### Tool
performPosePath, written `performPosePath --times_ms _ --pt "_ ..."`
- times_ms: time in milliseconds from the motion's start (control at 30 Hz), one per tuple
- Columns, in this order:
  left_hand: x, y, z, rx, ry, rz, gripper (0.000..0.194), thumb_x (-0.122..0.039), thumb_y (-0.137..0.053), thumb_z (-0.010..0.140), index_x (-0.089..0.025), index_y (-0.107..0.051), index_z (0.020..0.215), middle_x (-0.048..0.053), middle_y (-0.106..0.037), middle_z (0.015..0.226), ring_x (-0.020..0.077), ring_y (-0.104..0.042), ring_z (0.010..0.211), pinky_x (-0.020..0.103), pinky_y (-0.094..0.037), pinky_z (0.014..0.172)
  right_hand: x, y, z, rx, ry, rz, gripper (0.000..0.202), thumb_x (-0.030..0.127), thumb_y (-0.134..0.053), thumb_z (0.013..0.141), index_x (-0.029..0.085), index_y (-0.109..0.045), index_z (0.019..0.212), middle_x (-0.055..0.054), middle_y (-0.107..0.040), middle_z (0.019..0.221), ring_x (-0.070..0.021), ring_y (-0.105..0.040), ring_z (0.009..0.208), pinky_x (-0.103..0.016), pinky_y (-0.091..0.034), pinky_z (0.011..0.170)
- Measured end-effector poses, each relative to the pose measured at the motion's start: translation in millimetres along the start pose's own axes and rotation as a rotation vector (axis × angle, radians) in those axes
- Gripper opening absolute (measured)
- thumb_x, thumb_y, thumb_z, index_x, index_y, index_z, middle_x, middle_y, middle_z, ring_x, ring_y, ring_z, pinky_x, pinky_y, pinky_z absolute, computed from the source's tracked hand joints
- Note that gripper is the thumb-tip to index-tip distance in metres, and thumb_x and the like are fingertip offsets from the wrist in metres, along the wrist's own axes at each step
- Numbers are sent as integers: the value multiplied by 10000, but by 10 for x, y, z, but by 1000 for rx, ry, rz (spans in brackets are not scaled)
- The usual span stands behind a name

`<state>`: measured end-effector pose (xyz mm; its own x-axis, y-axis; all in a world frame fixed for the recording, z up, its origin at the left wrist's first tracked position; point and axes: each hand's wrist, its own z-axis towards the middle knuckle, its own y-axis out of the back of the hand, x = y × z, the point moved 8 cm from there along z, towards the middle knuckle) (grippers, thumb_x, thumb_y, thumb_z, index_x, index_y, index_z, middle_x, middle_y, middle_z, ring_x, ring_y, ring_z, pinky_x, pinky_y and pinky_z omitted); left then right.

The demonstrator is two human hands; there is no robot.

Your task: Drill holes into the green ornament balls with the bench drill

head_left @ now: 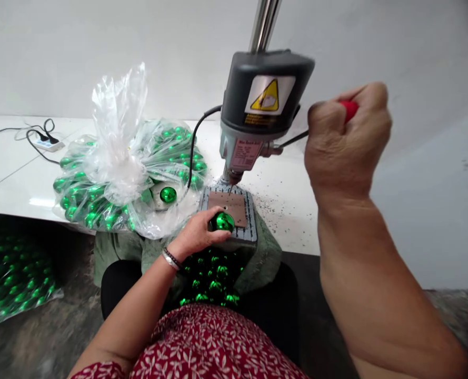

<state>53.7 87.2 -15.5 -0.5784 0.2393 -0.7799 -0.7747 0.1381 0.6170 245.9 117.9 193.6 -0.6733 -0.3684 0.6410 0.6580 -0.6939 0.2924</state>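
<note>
A shiny green ball [223,222] is gripped between the thumb and fingers of my left hand [197,230], over the front of the drill press base [251,231]. The drill press [265,100] stands before me, its thin bit pointing down just behind the ball and apart from it. A brown board [238,207] with a small hole lies on the base. My right hand [346,139], raised at the right, is wrapped round the red-ended feed lever [350,109] of the drill press.
Clear plastic bags of green balls [95,195] sit on the white table [12,181], with one loose green ball [168,195] nearby. More balls lie in my lap [213,281] and in a bag on the floor [12,268]. Shavings [275,210] and a power strip [48,143] with cables lie on the table.
</note>
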Motion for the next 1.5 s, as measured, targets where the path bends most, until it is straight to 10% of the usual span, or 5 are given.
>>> performPosePath --times_ms 133,533,867,1233,1500 --pt "-80 74 -292 202 -71 47 488 -325 -737 706 -216 -645 1174 88 -626 1281 254 -562 1195 374 -414 1059 14 -20 -27 9 28 72 230 85 -416 829 206 -271 697 46 -294 667 -35 -268 622 -202 -297 632" --pt "790 1323 10 -389 439 414 423 -163 -430 842 -104 -598 1226 152 -646 1240 250 -588 1147 333 -420 990 -63 10 -48 -48 2 20 96 207 -484 818 166 -439 743 59 -421 688 -27 -354 646 -242 -301 667" --pt "995 1138 269 -232 474 454 438 -298 -611 712 -167 -615 1129 132 -700 1044 275 -641 948 337 -469 794 -59 49 -53 -106 4 1 28 169 -530 781 150 -513 770 37 -514 701 -39 -435 638 -232 -357 641" --pt "528 604 -117 -131 298 -1284 539 -428 -705 740 -265 -502 1212 11 -674 922 113 -653 670 188 -461 540 -81 18 -64 -88 45 40 97 231 -515 813 154 -460 793 52 -494 711 -28 -420 629 -199 -371 628" --pt "349 173 85 -67 366 -1014 491 -279 -747 694 -204 -554 1139 33 -668 964 140 -655 794 234 -508 664 -103 7 -96 -52 11 82 144 243 -534 833 148 -431 797 67 -414 674 -21 -350 600 -182 -358 623"
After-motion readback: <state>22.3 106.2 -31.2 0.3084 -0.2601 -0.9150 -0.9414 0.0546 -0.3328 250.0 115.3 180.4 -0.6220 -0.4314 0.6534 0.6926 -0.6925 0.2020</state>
